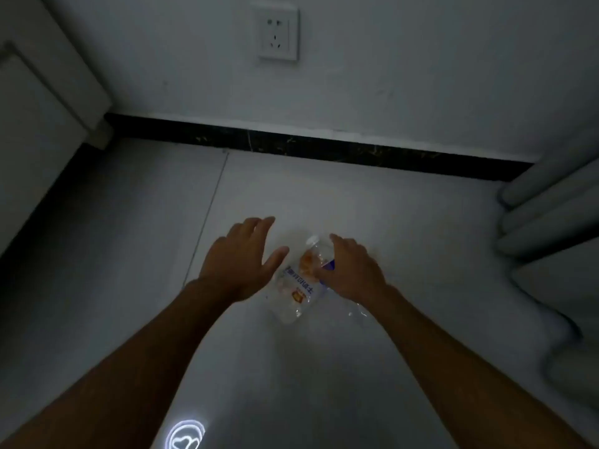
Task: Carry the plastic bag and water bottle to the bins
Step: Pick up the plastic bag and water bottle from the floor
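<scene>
A clear plastic bag [296, 288] with blue and orange print lies on the pale floor, in the middle of the head view. Beside and partly under it lies a clear water bottle [313, 244] with a white cap and a blue label, its cap pointing toward the wall. My left hand [241, 257] hovers just left of the bag, fingers spread and holding nothing. My right hand [351, 270] lies over the bottle's body, thumb on the bag's edge. It hides the bottle's middle, so whether the fingers grip it is unclear. The room is dim.
A white wall with a socket [278, 34] and a black skirting board [324, 145] runs close behind the objects. A white door frame [48, 92] stands at the left. Pale curtain folds [551, 209] hang at the right. A bright ring of reflected light [187, 434] shows on the floor.
</scene>
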